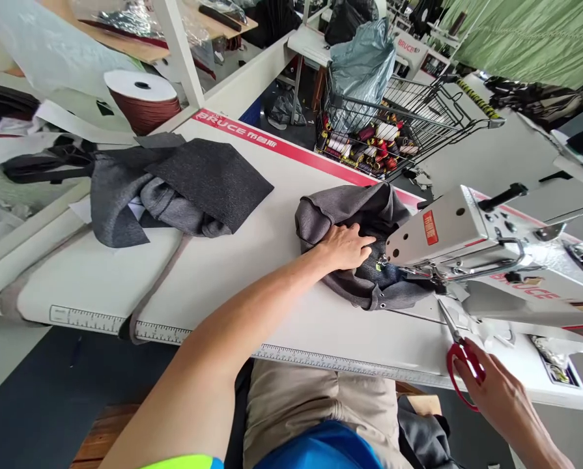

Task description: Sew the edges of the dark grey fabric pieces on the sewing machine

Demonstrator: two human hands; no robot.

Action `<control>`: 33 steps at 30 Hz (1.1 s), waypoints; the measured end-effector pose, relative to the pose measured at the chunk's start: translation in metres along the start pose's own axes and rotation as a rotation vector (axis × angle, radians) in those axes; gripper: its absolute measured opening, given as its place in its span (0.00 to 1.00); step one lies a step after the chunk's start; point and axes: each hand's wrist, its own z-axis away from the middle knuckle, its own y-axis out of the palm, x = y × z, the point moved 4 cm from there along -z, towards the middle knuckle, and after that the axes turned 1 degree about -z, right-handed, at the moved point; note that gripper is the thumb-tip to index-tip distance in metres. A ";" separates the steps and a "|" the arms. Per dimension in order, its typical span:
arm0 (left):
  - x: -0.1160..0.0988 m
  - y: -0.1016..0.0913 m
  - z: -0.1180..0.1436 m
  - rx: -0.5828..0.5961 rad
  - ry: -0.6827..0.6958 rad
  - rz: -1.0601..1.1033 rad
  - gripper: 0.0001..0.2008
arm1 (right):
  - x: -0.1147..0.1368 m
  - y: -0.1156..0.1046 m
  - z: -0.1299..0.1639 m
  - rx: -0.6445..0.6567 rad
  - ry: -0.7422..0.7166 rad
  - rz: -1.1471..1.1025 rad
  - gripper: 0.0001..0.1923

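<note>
Head view: soft, limp grey garment [354, 215] pressed flat under open left hand [344, 246]; red scissors [460, 355] gripped by right hand [496, 391].

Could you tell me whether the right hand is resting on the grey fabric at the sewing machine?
No, the right hand holds red-handled scissors; the left hand presses the grey fabric.

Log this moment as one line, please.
left hand: flat on grey garment | right hand: holds red scissors | sewing machine: over garment
</note>
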 end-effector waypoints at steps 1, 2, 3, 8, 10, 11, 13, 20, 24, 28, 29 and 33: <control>0.000 0.000 0.000 -0.005 -0.015 0.006 0.21 | 0.001 0.002 -0.001 -0.011 -0.038 0.008 0.27; 0.000 0.000 0.000 -0.014 -0.024 0.005 0.22 | 0.001 0.004 -0.002 -0.021 -0.068 0.019 0.27; 0.000 0.000 0.000 -0.027 -0.027 -0.003 0.21 | 0.002 0.005 -0.003 -0.032 -0.092 0.032 0.26; -0.003 -0.001 0.002 -0.071 0.025 -0.079 0.22 | 0.004 0.006 -0.004 -0.018 -0.117 0.110 0.25; -0.005 -0.001 0.003 -0.076 0.049 -0.096 0.25 | 0.003 0.005 -0.004 0.022 -0.099 0.123 0.25; -0.005 0.000 0.003 -0.075 0.055 -0.102 0.27 | 0.003 0.005 -0.004 0.038 -0.093 0.126 0.25; -0.006 0.001 0.004 -0.068 0.061 -0.115 0.30 | 0.003 0.004 -0.004 0.050 -0.091 0.124 0.25; -0.011 0.000 0.010 -0.052 0.185 -0.178 0.24 | 0.004 -0.009 -0.002 -0.054 -0.121 0.114 0.21; -0.012 -0.001 0.011 -0.013 0.271 -0.173 0.25 | 0.019 -0.026 -0.011 -0.242 -0.267 0.078 0.19; -0.012 0.000 0.007 -0.007 0.272 -0.143 0.22 | 0.052 -0.042 -0.031 -0.300 -0.503 -0.034 0.18; -0.012 0.000 0.005 -0.014 0.274 -0.133 0.21 | 0.061 -0.044 -0.038 -0.271 -0.545 -0.052 0.19; -0.013 0.001 0.000 -0.026 0.264 -0.091 0.20 | 0.094 -0.048 -0.059 -0.173 -0.690 -0.072 0.21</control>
